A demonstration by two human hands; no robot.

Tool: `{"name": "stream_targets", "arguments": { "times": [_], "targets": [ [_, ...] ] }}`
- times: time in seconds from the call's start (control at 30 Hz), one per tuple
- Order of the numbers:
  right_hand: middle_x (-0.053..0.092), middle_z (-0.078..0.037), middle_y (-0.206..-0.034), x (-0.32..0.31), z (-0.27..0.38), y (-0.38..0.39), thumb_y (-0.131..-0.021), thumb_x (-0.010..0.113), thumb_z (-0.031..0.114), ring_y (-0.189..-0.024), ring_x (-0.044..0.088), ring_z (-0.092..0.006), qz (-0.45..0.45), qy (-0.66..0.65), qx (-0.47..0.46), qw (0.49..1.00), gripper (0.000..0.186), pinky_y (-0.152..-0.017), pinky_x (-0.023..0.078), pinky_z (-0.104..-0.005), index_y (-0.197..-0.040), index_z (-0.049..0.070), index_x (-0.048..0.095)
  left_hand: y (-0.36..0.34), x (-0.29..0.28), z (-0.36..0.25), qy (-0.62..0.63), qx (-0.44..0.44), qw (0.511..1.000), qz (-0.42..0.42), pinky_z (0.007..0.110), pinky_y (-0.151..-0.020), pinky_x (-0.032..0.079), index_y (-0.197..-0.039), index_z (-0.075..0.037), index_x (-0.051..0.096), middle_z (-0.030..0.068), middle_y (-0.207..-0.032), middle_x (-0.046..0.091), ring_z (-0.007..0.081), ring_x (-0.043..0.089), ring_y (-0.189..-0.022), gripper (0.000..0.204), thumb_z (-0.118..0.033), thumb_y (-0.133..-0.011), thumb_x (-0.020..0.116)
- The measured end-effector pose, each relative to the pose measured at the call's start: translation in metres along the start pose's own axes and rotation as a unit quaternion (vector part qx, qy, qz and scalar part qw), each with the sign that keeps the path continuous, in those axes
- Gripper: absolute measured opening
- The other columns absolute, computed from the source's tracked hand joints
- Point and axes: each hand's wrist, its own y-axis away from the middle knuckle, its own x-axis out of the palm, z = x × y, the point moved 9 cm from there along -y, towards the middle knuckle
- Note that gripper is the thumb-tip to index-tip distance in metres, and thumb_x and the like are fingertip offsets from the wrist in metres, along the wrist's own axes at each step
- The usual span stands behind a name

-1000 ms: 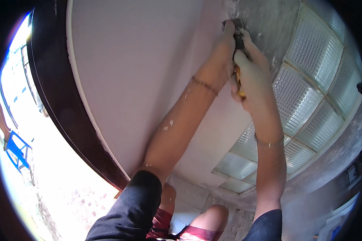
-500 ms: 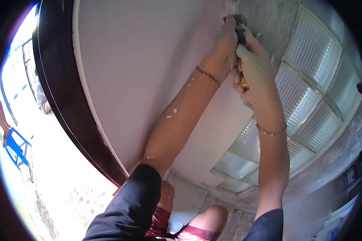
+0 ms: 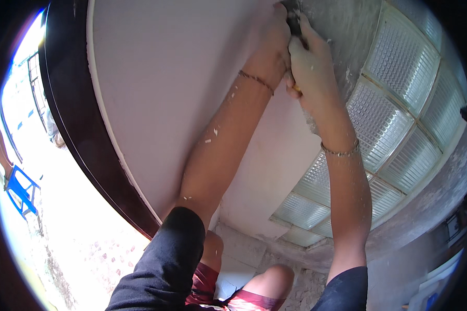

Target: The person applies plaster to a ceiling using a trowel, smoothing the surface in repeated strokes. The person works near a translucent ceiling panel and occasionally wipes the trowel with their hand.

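Both hands are on a scraper with a dark, wide blade and a yellow handle, held up against the wall. My right hand wraps the handle, and only a bit of yellow shows beneath the fingers. Beside it, my left hand grips the blade end, its fingers partly hidden and near the picture's top rim. Pale paint still covers the wall on the left, while bare grey plaster shows to the right of the blade. White flakes stick to my forearms.
Ribbed glass blocks fill the wall on the right. A dark wooden door frame stands at left, with a bright outdoor area, a blue plastic stool and part of a person's leg beyond it. My knees are below.
Both hands have moved up and a little left along the wall with the scraper. Less of the yellow handle shows now.
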Motion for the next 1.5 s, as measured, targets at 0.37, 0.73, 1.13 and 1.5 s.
{"name": "stream_targets", "arguments": {
  "times": [0.37, 0.73, 1.13, 1.5],
  "targets": [
    [0.053, -0.002, -0.077, -0.037, -0.056, 0.053, -0.105, 0.051, 0.011, -0.042, 0.041, -0.005, -0.006, -0.019, 0.03, 0.999, 0.056, -0.033, 0.03, -0.0226, -0.159, 0.01, 0.036, 0.044, -0.03, 0.059, -0.134, 0.002, 0.99, -0.039, 0.036, -0.065, 0.05, -0.098, -0.002, 0.068, 0.0054, -0.077, 0.065, 0.0182, 0.062, -0.072, 0.048, -0.046, -0.107, 0.05],
    [0.053, 0.0, -0.082, -0.147, -0.068, 0.139, -0.104, 0.061, 0.016, -0.043, 0.04, -0.0022, -0.189, 0.038, -0.003, 0.981, 0.045, -0.034, 0.031, -0.0201, -0.146, 0.003, 0.052, 0.156, -0.044, 0.143, -0.59, 0.489, 0.64, -0.054, 0.054, -0.111, 0.037, -0.138, 0.001, 0.058, 0.0239, -0.146, 0.052, 0.0447, 0.05, -0.133, 0.045, -0.027, -0.104, 0.049],
    [0.057, -0.006, -0.099, -0.197, -0.065, 0.18, -0.1, 0.061, 0.008, -0.072, 0.046, -0.0074, -0.389, 0.149, -0.031, 0.909, 0.069, -0.06, 0.043, -0.0226, -0.161, 0.004, 0.029, 0.141, -0.009, 0.135, -0.663, 0.434, 0.609, -0.029, 0.062, -0.124, 0.012, -0.155, -0.001, 0.042, 0.0147, -0.163, 0.039, 0.0383, 0.027, -0.155, 0.058, -0.028, -0.104, 0.043],
    [0.06, -0.014, -0.127, -0.178, -0.052, 0.175, -0.105, 0.054, 0.005, -0.094, 0.066, -0.0177, -0.396, 0.186, -0.17, 0.883, 0.053, -0.079, 0.058, -0.0298, -0.156, 0.003, 0.039, 0.145, -0.019, 0.138, -0.633, 0.479, 0.606, -0.045, 0.059, -0.125, 0.014, -0.153, 0.005, 0.041, 0.0234, -0.162, 0.037, 0.0429, 0.029, -0.153, 0.063, -0.024, -0.098, 0.05]
  ]
}}
